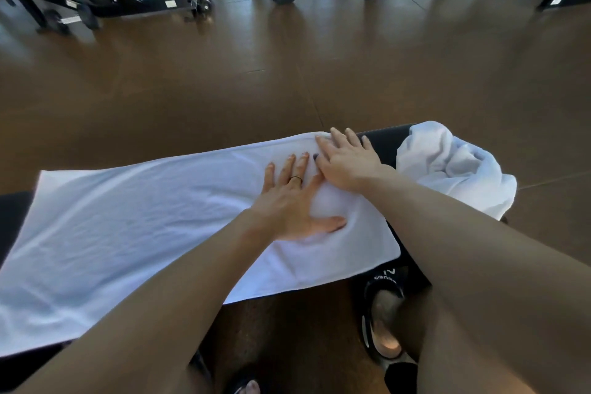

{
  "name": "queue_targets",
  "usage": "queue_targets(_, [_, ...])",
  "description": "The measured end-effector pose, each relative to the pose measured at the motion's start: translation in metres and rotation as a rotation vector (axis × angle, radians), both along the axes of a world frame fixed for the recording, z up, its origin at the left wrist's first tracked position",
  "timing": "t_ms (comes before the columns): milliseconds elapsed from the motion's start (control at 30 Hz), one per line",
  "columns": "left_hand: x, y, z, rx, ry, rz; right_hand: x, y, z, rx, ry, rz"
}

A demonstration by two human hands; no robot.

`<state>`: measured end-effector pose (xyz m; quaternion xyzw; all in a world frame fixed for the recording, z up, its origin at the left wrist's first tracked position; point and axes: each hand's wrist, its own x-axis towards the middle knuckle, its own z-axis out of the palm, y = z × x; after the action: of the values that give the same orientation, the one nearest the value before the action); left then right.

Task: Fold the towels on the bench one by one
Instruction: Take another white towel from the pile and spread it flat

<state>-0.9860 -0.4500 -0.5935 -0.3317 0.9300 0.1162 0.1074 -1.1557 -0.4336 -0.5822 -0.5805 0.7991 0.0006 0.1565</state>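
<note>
Both hands, left hand (289, 201) and right hand (347, 163), lay flat, grip open, pressing the white towel (144, 227) spread along the bench (388, 141), probably smoothing wrinkles before folding, crumpled towel (454, 166) waiting alongside.

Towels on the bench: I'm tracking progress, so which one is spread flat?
The long towel under both hands; the other towel lies crumpled at the bench's right end.

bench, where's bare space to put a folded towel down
Bare black padded bench shows only in a narrow strip between the flat white towel and the crumpled white towel, plus a patch at the far left end. Both hands, left hand and right hand, crowd the flat towel's right end.
</note>
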Motion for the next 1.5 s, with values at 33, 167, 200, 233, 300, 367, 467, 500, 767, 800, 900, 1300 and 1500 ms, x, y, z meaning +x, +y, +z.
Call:
queue_targets(33, [0.000, 0.003, -0.001, -0.009, -0.003, -0.001, -0.002, 0.001, -0.003, -0.016, 0.024, -0.038])
queue_targets(167, [0.004, 0.015, 0.002, -0.061, 0.082, -0.010, -0.009, -0.001, -0.001, -0.162, 0.155, -0.069])
queue_targets(200, [0.005, 0.021, 0.003, -0.051, 0.111, -0.036, -0.007, -0.001, 0.000, -0.183, 0.149, -0.025])
queue_targets(233, [0.006, 0.028, 0.003, -0.032, 0.128, -0.070, -0.004, -0.002, 0.001, -0.189, 0.124, 0.023])
queue_targets(300, [0.010, 0.045, -0.002, -0.037, 0.120, -0.158, 0.001, -0.003, -0.001, -0.150, 0.059, 0.077])
queue_targets(367, [0.015, 0.058, -0.007, -0.097, 0.113, -0.212, -0.002, -0.004, -0.004, -0.098, 0.019, 0.027])
queue_targets(467, [0.017, 0.063, -0.007, -0.119, 0.125, -0.228, -0.008, -0.007, -0.005, -0.069, 0.060, -0.076])
queue_targets(500, [0.017, 0.064, -0.006, -0.109, 0.122, -0.243, -0.007, -0.009, -0.004, -0.072, 0.076, -0.061])
queue_targets(767, [0.012, 0.084, -0.008, -0.152, 0.097, -0.307, -0.011, -0.011, -0.006, -0.010, 0.060, -0.125])
queue_targets(800, [0.009, 0.089, -0.009, -0.157, 0.109, -0.321, -0.011, -0.010, -0.004, -0.009, 0.070, -0.145])
queue_targets(900, [-0.002, 0.104, -0.009, -0.149, 0.144, -0.384, 0.000, -0.005, 0.004, -0.048, 0.058, -0.096])
queue_targets(1300, [0.021, 0.103, 0.013, -0.178, 0.283, -0.519, 0.046, 0.063, 0.014, -0.099, -0.031, 0.096])
queue_targets(1500, [0.116, 0.063, 0.013, -0.195, 0.038, -0.190, 0.056, 0.078, -0.001, -0.007, 0.068, 0.132])
